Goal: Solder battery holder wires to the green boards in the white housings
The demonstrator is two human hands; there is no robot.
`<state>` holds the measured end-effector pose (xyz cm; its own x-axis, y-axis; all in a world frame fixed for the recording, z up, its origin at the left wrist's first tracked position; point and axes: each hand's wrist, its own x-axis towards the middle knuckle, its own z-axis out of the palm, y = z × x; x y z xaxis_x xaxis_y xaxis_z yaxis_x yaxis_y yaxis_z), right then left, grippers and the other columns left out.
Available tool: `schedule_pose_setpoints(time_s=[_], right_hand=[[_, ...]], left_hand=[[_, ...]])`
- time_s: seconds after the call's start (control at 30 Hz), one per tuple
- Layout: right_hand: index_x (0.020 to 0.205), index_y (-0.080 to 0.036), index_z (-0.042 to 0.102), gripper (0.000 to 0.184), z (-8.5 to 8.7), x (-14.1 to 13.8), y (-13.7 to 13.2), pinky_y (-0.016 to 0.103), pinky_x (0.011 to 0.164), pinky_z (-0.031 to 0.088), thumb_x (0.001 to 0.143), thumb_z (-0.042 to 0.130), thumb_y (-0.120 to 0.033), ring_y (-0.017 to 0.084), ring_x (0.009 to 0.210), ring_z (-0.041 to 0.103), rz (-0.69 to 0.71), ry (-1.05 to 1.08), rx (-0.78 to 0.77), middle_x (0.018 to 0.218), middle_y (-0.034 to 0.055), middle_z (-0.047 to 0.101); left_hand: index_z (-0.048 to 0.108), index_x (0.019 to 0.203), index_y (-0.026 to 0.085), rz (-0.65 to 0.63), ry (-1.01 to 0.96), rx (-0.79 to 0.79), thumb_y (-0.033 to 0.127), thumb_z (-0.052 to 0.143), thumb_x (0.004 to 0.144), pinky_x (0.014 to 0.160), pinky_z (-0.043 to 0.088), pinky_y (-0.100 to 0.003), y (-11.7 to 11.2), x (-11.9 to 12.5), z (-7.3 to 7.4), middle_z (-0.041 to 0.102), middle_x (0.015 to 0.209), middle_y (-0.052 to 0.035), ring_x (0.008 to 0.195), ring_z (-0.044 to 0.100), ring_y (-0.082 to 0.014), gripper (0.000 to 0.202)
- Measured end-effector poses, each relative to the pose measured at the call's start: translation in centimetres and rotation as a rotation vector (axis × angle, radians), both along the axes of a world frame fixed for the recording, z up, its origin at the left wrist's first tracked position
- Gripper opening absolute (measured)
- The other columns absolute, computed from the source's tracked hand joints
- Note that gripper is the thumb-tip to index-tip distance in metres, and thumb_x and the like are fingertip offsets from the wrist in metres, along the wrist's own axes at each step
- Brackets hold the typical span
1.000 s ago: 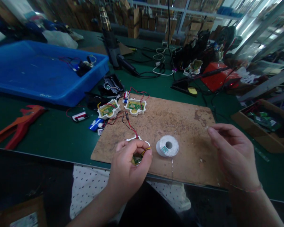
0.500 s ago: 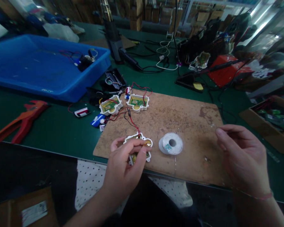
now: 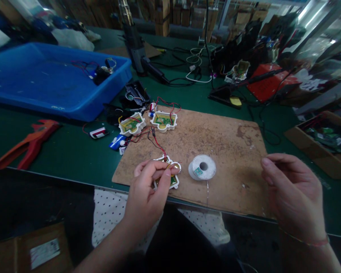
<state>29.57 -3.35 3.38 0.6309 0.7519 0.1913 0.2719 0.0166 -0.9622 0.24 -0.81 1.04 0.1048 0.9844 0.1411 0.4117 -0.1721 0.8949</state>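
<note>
Near the front edge of the brown board point(image 3: 227, 148), my left hand point(image 3: 150, 184) is over a white plastic housing point(image 3: 174, 185) with a green circuit board inside. Its thumb and forefinger are pinched on a thin wire point(image 3: 168, 165) at the housing; the fingers cover part of it. Red and black wires point(image 3: 158, 145) run from the housing toward the back. A solder spool point(image 3: 208, 168) stands just right of the housing, its loose end hanging toward me. At the board's right edge my right hand point(image 3: 297, 191) is raised, thumb and forefinger together; anything between them is too small to make out.
Two more white housings point(image 3: 164, 121) lie at the board's back left, beside small batteries point(image 3: 118, 141). Left are orange-handled cutters point(image 3: 28, 146) and a blue tray point(image 3: 59, 108). Behind stand a heat gun point(image 3: 136, 49) and a soldering iron stand point(image 3: 224, 96). A cardboard box point(image 3: 315, 151) is right.
The view has shifted slightly. My left hand keeps its pinch at the housing, and my right hand stays near the board's right edge with its fingers together.
</note>
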Motion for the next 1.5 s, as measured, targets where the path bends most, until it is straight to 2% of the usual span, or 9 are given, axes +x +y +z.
schedule_pose_setpoints(time_s=[0.3,0.53,0.7,0.83,0.93,1.2,1.33,1.4,1.5], right_hand=[[0.091,-0.028,0.080,0.027,-0.6,0.9,0.0,0.023,0.058,0.039,0.070,0.092,-0.041,0.009,0.067,0.052,0.000,0.077,-0.069,0.080,-0.0006,0.064],[0.095,-0.026,0.079,0.024,0.4,1.8,3.9,0.024,0.064,0.045,0.076,0.089,-0.038,0.008,0.067,0.054,0.118,-0.031,-0.040,0.085,-0.0008,0.069],[0.102,-0.024,0.077,0.034,1.0,2.3,9.7,0.023,0.068,0.050,0.076,0.087,-0.043,0.010,0.074,0.061,0.236,-0.078,-0.057,0.087,-0.0010,0.070],[0.117,-0.020,0.064,0.055,0.1,3.8,16.3,0.020,0.055,0.044,0.075,0.084,-0.049,0.009,0.065,0.057,0.142,0.016,-0.055,0.079,-0.0044,0.065],[0.114,-0.019,0.058,0.050,-0.4,5.2,21.4,0.019,0.052,0.042,0.080,0.080,-0.049,0.010,0.064,0.056,0.028,0.024,-0.031,0.073,-0.0067,0.059],[0.076,-0.019,0.060,0.037,-1.2,7.1,30.6,0.024,0.046,0.037,0.086,0.076,-0.052,0.011,0.052,0.046,-0.125,0.055,-0.092,0.057,-0.0047,0.050],[0.066,-0.019,0.059,0.037,-0.3,8.6,30.2,0.028,0.063,0.047,0.092,0.070,-0.043,0.015,0.064,0.056,-0.229,-0.039,0.019,0.058,-0.0007,0.054],[0.067,-0.019,0.059,0.040,0.7,9.2,28.4,0.028,0.068,0.048,0.098,0.060,-0.046,0.015,0.066,0.057,-0.275,-0.084,0.122,0.061,-0.0005,0.055],[0.080,-0.020,0.062,0.037,2.3,8.8,24.1,0.027,0.058,0.042,0.100,0.050,-0.048,0.012,0.057,0.050,-0.284,-0.103,0.263,0.060,-0.0043,0.051]], left_hand=[[0.068,0.093,0.025,-0.036,0.185,0.155,0.024,0.062,0.098,0.099,0.043,-0.050,0.7,0.1,1.1,0.078,0.086,0.0032,0.082,0.072,-0.0208,0.008],[0.065,0.091,0.023,-0.114,0.234,0.263,0.020,0.063,0.096,0.101,0.036,-0.045,0.4,1.1,0.7,0.074,0.079,0.0056,0.072,0.070,-0.0162,0.006],[0.062,0.092,0.025,-0.154,0.263,0.367,0.018,0.062,0.096,0.105,0.032,-0.042,0.5,1.5,0.5,0.076,0.078,0.0093,0.066,0.072,-0.0136,0.008],[0.063,0.104,0.028,-0.273,0.305,0.519,0.015,0.065,0.090,0.103,0.034,-0.039,1.6,1.1,0.0,0.081,0.088,0.0109,0.070,0.076,-0.0144,0.019],[0.063,0.110,0.029,-0.364,0.287,0.612,0.014,0.067,0.086,0.100,0.037,-0.037,2.2,0.9,-0.4,0.082,0.091,0.0116,0.072,0.077,-0.0139,0.028],[0.065,0.107,0.032,-0.324,0.141,0.472,0.013,0.063,0.091,0.100,0.040,-0.040,1.6,1.6,-0.3,0.081,0.088,0.0098,0.075,0.077,-0.0156,0.025],[0.064,0.106,0.030,-0.360,0.179,0.501,0.010,0.066,0.089,0.098,0.041,-0.039,2.2,1.3,-0.1,0.081,0.088,0.0102,0.074,0.077,-0.0136,0.027],[0.064,0.105,0.030,-0.330,0.175,0.497,0.009,0.066,0.089,0.100,0.040,-0.040,2.2,1.2,-0.4,0.080,0.087,0.0101,0.073,0.076,-0.0135,0.026],[0.067,0.101,0.030,-0.290,0.148,0.480,0.010,0.068,0.089,0.099,0.044,-0.042,2.1,1.2,-0.7,0.081,0.087,0.0079,0.076,0.076,-0.0159,0.023]])
